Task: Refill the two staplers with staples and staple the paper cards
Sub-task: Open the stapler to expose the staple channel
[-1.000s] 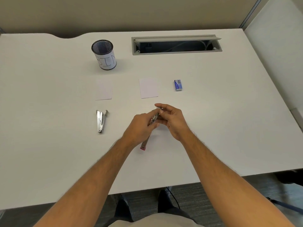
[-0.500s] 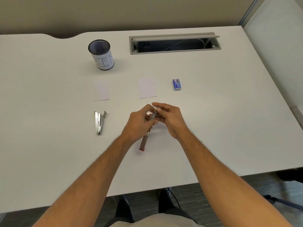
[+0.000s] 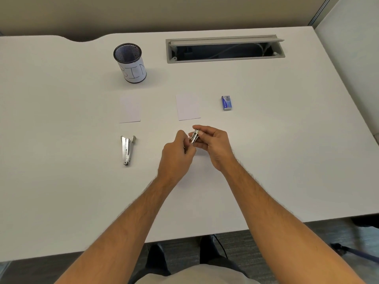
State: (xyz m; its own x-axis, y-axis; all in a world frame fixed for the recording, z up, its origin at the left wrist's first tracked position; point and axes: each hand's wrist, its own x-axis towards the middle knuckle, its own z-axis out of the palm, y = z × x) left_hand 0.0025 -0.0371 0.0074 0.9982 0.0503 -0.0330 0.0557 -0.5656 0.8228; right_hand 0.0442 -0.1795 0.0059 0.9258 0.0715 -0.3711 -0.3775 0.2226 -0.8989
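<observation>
Both hands hold a small silver stapler (image 3: 194, 136) just above the middle of the white table (image 3: 61, 181). My right hand (image 3: 214, 147) grips its front end between thumb and fingers. My left hand (image 3: 176, 158) grips its rear part, which is hidden under the fingers. A second silver stapler (image 3: 127, 150) lies opened on the table to the left. Two white paper cards (image 3: 130, 110) (image 3: 188, 107) lie side by side beyond the hands. A small blue staple box (image 3: 226, 103) sits to the right of the cards.
A black mesh cup (image 3: 130, 62) with a paper label reading BIN stands at the back left. A grey cable hatch (image 3: 224, 49) is open at the back. The table's front edge runs close below my forearms, and a partition wall stands at the right.
The pink-tipped rod that stuck out below my left hand is no longer visible. Both hands have stayed in the same place, with the stapler's silver front end now more exposed.
</observation>
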